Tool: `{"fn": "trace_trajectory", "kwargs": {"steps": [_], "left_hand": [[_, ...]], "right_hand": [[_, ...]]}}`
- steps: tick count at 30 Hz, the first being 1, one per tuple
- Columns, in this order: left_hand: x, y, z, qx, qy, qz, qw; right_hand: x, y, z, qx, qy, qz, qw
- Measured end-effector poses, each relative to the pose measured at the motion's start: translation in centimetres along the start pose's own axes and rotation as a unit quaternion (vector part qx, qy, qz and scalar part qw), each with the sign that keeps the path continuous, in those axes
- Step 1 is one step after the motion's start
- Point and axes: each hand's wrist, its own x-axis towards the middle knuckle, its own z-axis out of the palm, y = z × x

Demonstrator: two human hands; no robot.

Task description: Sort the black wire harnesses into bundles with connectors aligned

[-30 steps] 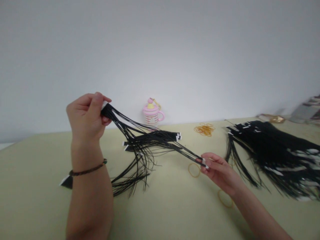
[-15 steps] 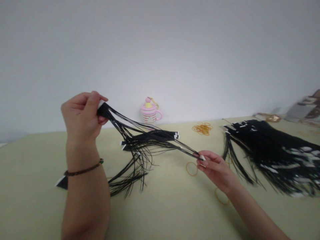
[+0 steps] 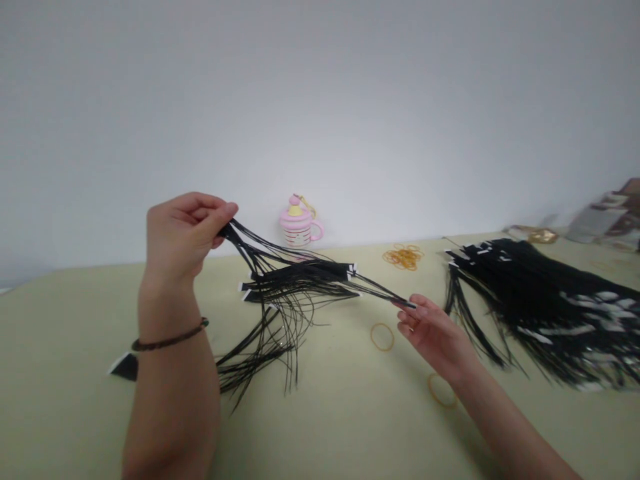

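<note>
My left hand (image 3: 195, 230), raised at the left, pinches one end of a bundle of thin black wires (image 3: 245, 247). The wires slope down to the right across other black wire bundles (image 3: 305, 272) with white ends, lying on the table. On the right, the fingertips of my right hand (image 3: 435, 333) are closed on a few black wires (image 3: 383, 291), drawn out from the middle. Whether these are the same strands as in my left hand I cannot tell. Loose wire tails (image 3: 265, 360) fan out below, partly hidden behind my left forearm.
A large heap of black wires (image 3: 530, 280) covers the table's right side. Behind stand a pink cup-shaped trinket (image 3: 298, 223) and a pile of yellow rubber bands (image 3: 403, 257). Single rubber bands (image 3: 383, 337) lie near my right hand. A pale wall closes the back.
My left hand has shifted right and slightly down, its fingers covering the white end. My right hand has risen a little with its wires, and the hanging strands have swung.
</note>
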Motion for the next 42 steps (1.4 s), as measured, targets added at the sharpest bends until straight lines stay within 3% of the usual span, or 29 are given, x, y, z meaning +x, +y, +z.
{"fn": "trace_trajectory", "kwargs": {"steps": [8, 12, 15, 17, 20, 23, 26, 31, 35, 38, 42], "left_hand": [[-0.2, 0.8, 1.1, -0.039, -0.034, -0.016, 0.999], [-0.5, 0.8, 1.6, -0.071, -0.082, -0.008, 0.994], [-1.0, 1.0, 1.9, -0.055, -0.145, -0.015, 0.988], [-1.5, 1.6, 2.4, -0.036, -0.229, -0.026, 0.972], [-2.9, 2.8, 4.0, 0.011, -0.375, -0.042, 0.926], [-4.5, 3.7, 6.1, 0.026, -0.470, -0.074, 0.879], [-5.7, 3.8, 7.6, -0.001, -0.533, -0.069, 0.843], [-6.2, 3.6, 8.1, -0.024, -0.543, -0.069, 0.836], [-6.2, 3.9, 7.9, -0.031, -0.502, -0.056, 0.862], [-6.2, 4.1, 7.8, -0.021, -0.469, -0.062, 0.881], [-6.2, 4.0, 7.7, -0.014, -0.451, -0.080, 0.889]], "right_hand": [[0.4, -0.4, -0.1, -0.048, 0.045, -0.047, 0.997], [1.0, -1.4, 0.2, -0.064, 0.079, -0.072, 0.992], [1.4, -2.8, 1.6, -0.138, 0.070, -0.111, 0.982], [1.7, -3.9, 3.2, -0.242, 0.045, -0.138, 0.959], [2.4, -5.7, 6.1, -0.412, -0.023, -0.174, 0.894], [3.2, -6.9, 8.7, -0.515, -0.122, -0.196, 0.825], [3.9, -7.2, 10.4, -0.549, -0.161, -0.194, 0.796], [4.2, -6.8, 11.6, -0.541, -0.111, -0.200, 0.809], [3.6, -6.3, 11.5, -0.472, -0.027, -0.275, 0.837], [2.4, -5.8, 11.3, -0.459, 0.036, -0.374, 0.805], [1.2, -4.9, 11.1, -0.531, 0.040, -0.427, 0.731]]}}
